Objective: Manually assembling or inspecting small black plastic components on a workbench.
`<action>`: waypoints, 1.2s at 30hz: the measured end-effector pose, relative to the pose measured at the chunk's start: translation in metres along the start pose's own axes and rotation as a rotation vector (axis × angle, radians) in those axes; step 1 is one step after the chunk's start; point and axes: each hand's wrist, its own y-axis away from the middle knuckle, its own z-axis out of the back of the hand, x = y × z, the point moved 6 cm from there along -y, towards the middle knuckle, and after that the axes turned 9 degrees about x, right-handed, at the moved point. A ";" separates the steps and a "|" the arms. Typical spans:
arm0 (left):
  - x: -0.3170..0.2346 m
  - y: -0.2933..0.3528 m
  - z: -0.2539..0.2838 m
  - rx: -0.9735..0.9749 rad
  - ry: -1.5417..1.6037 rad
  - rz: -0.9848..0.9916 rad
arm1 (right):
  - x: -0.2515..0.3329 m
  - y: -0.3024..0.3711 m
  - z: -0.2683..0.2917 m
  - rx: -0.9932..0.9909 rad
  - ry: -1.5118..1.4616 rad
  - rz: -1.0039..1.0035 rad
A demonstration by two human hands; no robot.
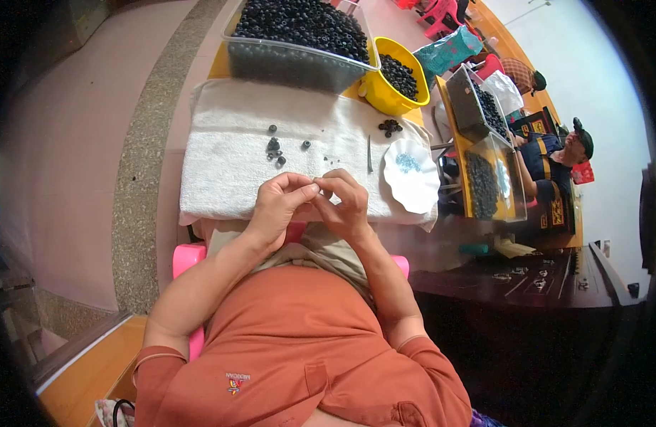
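Note:
Over the near edge of a white towel (228, 153), my left hand (279, 203) and my right hand (342, 203) meet fingertip to fingertip. Both are closed in a pinch around something too small to make out. Beyond my left hand lie several small black ring-shaped parts (274, 146), with one more black part (306, 144) apart from them. Tiny dark bits (328, 159) are scattered just past my fingertips. To the right of my right hand sits a white scalloped plate (412, 193) holding small pale-blue pieces (408, 163). Between them lies a thin dark pointed tool, perhaps tweezers (370, 154).
At the table's far side stand a clear bin (285, 67) of black parts and a yellow bucket (392, 103), also filled. A dark cluster of parts (390, 127) rests near the bucket. Rightward, another person (548, 160) sits by a second table with clear bins (477, 107).

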 end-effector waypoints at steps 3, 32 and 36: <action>0.000 0.000 0.000 0.008 -0.025 0.002 | 0.000 -0.001 0.000 0.010 -0.015 -0.005; -0.012 0.001 -0.001 -0.025 -0.082 -0.046 | -0.023 0.001 0.015 0.010 -0.435 -0.262; -0.012 0.002 0.002 -0.039 -0.100 -0.044 | -0.021 -0.023 0.083 -0.324 0.030 -0.127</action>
